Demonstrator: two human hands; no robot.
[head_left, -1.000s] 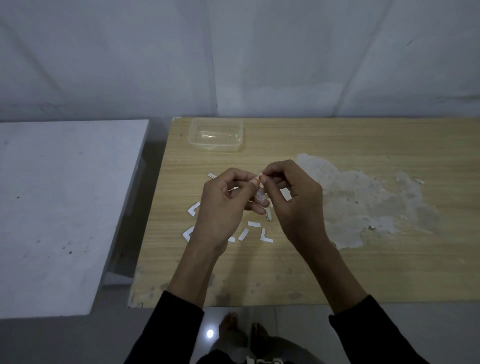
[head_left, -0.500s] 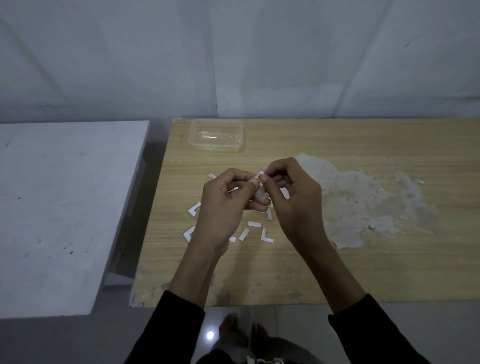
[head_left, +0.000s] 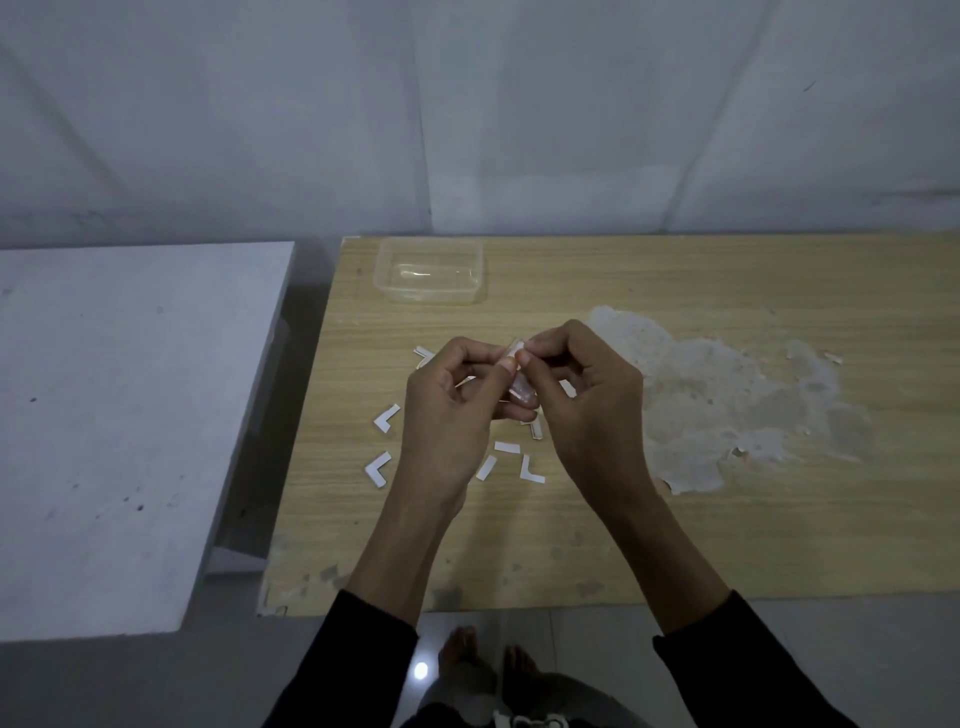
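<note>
Now both hands raised over table (head_left: 675, 545): left hand (head_left: 447, 415) and right hand (head_left: 587, 410) fingertips pinching one small clear piece (head_left: 521, 388) between them.

I hold both hands together above the middle of the wooden table (head_left: 675, 545), my forearms in dark sleeves (head_left: 358, 660) reaching in across its near edge. My left hand (head_left: 449, 415) and right hand (head_left: 589, 410) meet at the fingertips with fingers curled. Thumbs and forefingers pinch one small pale piece (head_left: 521, 389) between them, and the backs of both hands face me.
</note>
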